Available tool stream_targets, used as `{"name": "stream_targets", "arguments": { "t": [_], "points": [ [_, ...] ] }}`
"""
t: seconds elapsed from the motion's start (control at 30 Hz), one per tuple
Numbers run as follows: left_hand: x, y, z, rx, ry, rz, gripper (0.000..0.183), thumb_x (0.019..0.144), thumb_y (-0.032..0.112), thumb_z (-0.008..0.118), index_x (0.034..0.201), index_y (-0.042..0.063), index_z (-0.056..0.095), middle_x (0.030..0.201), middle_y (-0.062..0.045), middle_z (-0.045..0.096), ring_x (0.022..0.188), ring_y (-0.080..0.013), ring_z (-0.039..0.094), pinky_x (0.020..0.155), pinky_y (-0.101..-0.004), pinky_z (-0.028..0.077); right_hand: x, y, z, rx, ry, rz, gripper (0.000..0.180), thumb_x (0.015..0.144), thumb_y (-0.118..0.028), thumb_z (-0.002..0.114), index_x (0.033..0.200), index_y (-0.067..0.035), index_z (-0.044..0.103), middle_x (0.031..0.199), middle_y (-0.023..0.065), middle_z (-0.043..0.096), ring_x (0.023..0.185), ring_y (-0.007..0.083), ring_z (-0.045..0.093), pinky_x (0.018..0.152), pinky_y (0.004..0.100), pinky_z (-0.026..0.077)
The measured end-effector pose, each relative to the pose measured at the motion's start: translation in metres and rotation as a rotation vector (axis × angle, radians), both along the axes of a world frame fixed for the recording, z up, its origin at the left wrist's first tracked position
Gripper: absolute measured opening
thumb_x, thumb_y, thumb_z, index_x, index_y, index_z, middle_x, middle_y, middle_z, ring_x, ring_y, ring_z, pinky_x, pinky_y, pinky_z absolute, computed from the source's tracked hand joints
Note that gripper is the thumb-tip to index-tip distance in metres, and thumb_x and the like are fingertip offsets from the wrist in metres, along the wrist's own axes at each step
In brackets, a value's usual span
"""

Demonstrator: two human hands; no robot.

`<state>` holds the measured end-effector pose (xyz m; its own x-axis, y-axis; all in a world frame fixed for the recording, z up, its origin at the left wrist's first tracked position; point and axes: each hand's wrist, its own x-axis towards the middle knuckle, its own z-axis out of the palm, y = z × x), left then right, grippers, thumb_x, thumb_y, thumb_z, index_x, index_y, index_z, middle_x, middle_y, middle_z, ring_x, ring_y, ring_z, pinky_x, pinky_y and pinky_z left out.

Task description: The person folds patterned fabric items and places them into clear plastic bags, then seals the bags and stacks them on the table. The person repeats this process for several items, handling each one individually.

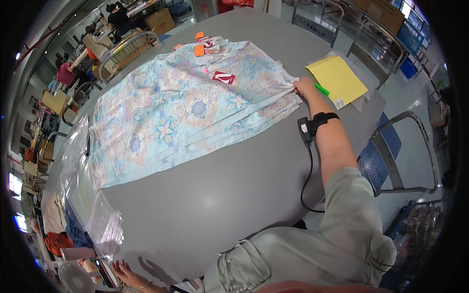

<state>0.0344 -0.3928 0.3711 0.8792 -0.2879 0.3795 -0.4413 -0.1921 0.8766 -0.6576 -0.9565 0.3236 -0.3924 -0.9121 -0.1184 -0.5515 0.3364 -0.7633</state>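
Note:
A light blue garment [165, 110] with a floral and medallion print lies spread across the grey table. My right hand [305, 87] pinches its gathered right-hand edge. A green pen or marker [321, 89] shows beside that hand's wrist; whether the hand also holds it is unclear. On the garment is a dark red hang tag [224, 77], and an orange tag [199, 50] is near its far edge. My left hand [126, 274] is low at the left near the table's edge, fingers apart, holding nothing. Close to it are clear plastic bags [106, 227].
A yellow sheet [337, 81] lies on clear plastic at the table's right. Metal-framed carts [406, 154] stand beside the table. A small fan [75, 276] and an orange item [58, 243] are at lower left. A person [119, 21] is in the far background.

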Motion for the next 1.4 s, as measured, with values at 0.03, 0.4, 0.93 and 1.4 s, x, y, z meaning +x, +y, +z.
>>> {"name": "stream_targets", "arguments": {
  "t": [0.03, 0.4, 0.93, 1.4],
  "points": [
    [0.001, -0.003, -0.001, 0.008, 0.033, -0.012, 0.042, 0.097, 0.025, 0.049, 0.133, 0.004, 0.046, 0.125, -0.012, 0.055, 0.105, -0.0216, 0.059, 0.090, -0.0336, 0.044, -0.001, 0.001, 0.002, 0.019, 0.043, 0.007, 0.034, 0.073, -0.026, 0.067, 0.073, 0.008, 0.068, 0.064, 0.0204, 0.066, 0.055, 0.0307, 0.065, 0.061, 0.0405, 0.052],
    [-0.004, -0.021, -0.003, -0.009, 0.094, -0.134, 0.045, 0.097, 0.017, 0.045, 0.139, 0.005, 0.039, 0.130, -0.012, 0.050, 0.105, -0.0208, 0.057, 0.092, -0.0323, 0.043, -0.007, 0.003, -0.006, -0.079, 0.341, 0.085, 0.037, 0.074, -0.031, 0.070, 0.072, 0.006, 0.067, 0.068, 0.0185, 0.066, 0.061, 0.0318, 0.066, 0.061, 0.0412, 0.051],
    [0.138, -0.205, -0.053, 0.619, -0.512, -0.113, 0.022, 0.085, 0.017, 0.060, 0.101, 0.003, 0.067, 0.096, -0.018, 0.068, 0.089, -0.0357, 0.064, 0.081, -0.0407, 0.051, -0.175, 0.013, -0.038, -0.198, -0.193, -0.098, 0.033, 0.088, -0.030, 0.067, 0.070, -0.006, 0.053, 0.055, -0.0013, 0.046, 0.040, 0.0073, 0.038, 0.036, 0.0228, 0.026],
    [0.310, -0.136, -0.063, 0.134, 0.491, -0.210, 0.020, 0.085, 0.023, 0.061, 0.080, 0.003, 0.060, 0.067, -0.006, 0.057, 0.058, -0.0159, 0.055, 0.050, -0.0277, 0.045, -0.026, 0.149, 0.013, -0.136, -0.079, 0.051, 0.027, 0.087, -0.027, 0.066, 0.073, -0.005, 0.059, 0.059, -0.0015, 0.052, 0.047, 0.0078, 0.044, 0.043, 0.0244, 0.033]
  ]
}}
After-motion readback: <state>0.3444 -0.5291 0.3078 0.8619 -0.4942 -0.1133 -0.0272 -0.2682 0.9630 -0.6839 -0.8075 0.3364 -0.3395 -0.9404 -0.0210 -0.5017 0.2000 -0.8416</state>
